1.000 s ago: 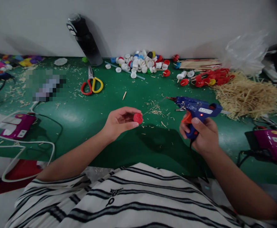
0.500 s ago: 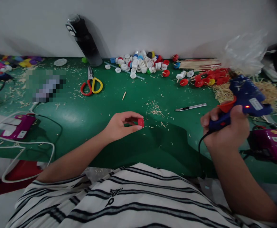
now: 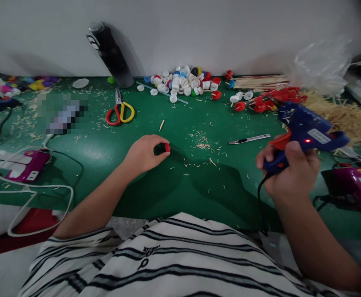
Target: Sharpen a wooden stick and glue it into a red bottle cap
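Observation:
Between the thumb and fingertips of my left hand (image 3: 145,153) a red bottle cap (image 3: 167,147) is pinched, held over the green table (image 3: 155,194). Wrapped round the handle of a blue hot glue gun (image 3: 307,128) is my right hand (image 3: 291,171). A red light glows on the gun's side, its nozzle points up and left, and a black cord hangs from the handle. Just beyond my left hand lies a short pointed wooden stick (image 3: 161,125). A snap-off cutter (image 3: 249,139) rests on the table left of the glue gun.
Loose bottle caps (image 3: 182,84) are heaped by the wall, with caps on sticks (image 3: 260,106) and wooden skewers (image 3: 260,81) to their right. Scissors (image 3: 120,113), a black bottle (image 3: 114,60) and wood shavings (image 3: 203,142) lie or stand about. Purple power strips (image 3: 31,165) flank both sides.
My left hand has moved left and slightly away from me with the red cap. The glue gun in my right hand has shifted a little left.

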A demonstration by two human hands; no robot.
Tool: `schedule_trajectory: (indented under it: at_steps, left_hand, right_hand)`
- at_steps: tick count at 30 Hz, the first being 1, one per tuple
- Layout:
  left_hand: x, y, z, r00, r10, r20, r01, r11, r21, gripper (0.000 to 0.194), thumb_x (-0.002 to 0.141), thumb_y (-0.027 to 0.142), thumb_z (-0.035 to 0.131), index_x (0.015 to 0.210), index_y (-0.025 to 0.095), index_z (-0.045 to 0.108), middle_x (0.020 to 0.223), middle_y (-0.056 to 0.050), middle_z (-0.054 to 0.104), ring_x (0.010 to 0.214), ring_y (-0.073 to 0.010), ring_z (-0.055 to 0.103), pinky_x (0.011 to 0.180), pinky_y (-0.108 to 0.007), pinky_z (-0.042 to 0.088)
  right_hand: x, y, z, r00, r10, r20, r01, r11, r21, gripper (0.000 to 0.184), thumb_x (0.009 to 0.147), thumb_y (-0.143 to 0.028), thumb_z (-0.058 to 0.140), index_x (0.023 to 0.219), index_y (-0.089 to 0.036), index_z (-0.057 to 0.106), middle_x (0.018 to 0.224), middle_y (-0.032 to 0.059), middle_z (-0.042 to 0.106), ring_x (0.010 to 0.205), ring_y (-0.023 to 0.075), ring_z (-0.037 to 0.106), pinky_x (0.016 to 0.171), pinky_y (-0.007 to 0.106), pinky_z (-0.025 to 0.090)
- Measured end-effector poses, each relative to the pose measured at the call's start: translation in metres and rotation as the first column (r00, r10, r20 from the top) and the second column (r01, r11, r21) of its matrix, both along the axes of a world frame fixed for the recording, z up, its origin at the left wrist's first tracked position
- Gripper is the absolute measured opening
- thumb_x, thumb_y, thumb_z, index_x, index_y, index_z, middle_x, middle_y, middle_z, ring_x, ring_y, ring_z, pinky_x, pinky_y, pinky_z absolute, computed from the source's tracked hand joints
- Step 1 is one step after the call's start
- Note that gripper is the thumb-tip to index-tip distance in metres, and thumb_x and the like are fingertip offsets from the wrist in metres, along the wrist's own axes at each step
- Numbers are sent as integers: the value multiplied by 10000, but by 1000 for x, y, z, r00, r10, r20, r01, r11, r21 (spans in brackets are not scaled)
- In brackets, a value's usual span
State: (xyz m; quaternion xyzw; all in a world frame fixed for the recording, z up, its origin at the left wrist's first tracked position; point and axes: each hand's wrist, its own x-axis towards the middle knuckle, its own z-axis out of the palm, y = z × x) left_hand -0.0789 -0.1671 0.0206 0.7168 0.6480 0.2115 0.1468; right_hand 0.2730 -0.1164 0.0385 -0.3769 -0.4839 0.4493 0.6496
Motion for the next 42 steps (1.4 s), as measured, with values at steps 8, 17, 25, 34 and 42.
schedule_trajectory:
  at_steps: [8, 17, 25, 34, 42]
  left_hand:
    - [-8, -2, 1, 992, -51, -120, 52, 999, 13, 342, 871, 362, 669, 1163, 213, 765, 1283, -130, 792, 1162, -349, 711, 1051, -522, 542]
    - [-3, -1, -2, 997, -63, -35, 62, 998, -25, 293, 860, 225, 561, 1105, 210, 722, 1138, -106, 763, 1010, -265, 722, 899, -399, 574]
    - [-6, 0, 5, 996, -84, 1, 84, 996, 24, 187, 913, 275, 568, 992, 196, 719, 1132, -109, 768, 1041, -252, 724, 963, -406, 577]
    - [-11, 3, 0, 999, -41, -33, 41, 999, 10, 233, 895, 310, 614, 1034, 193, 759, 1226, -133, 800, 1106, -307, 752, 982, -462, 593]
    - [-24, 3, 5, 984, 104, -145, -95, 993, 68, 269, 937, 374, 649, 1042, 225, 847, 1213, -100, 791, 987, -259, 735, 870, -386, 589]
  right_hand:
    - [-2, 1, 2, 1000, 9, 15, -9, 1000, -25, 260, 843, -457, 861, 790, -289, 671, 738, -5, 525, 552, 151, 451, 415, 328, 378]
    - [-1, 0, -2, 997, 72, 20, -71, 996, -51, 212, 879, -445, 850, 824, -290, 718, 722, 6, 529, 549, 169, 472, 423, 333, 381]
    - [-2, -1, -3, 993, 98, 67, -97, 995, -27, 218, 920, -471, 813, 833, -292, 724, 717, 12, 547, 541, 173, 474, 426, 339, 367]
    - [-3, 0, -4, 990, 125, 68, -121, 991, -57, 221, 897, -467, 833, 835, -298, 706, 705, 0, 527, 540, 171, 467, 431, 337, 370]
    - [-2, 0, -5, 991, 121, 49, -117, 990, -81, 226, 861, -462, 867, 815, -283, 737, 760, 24, 558, 563, 162, 462, 430, 335, 377]
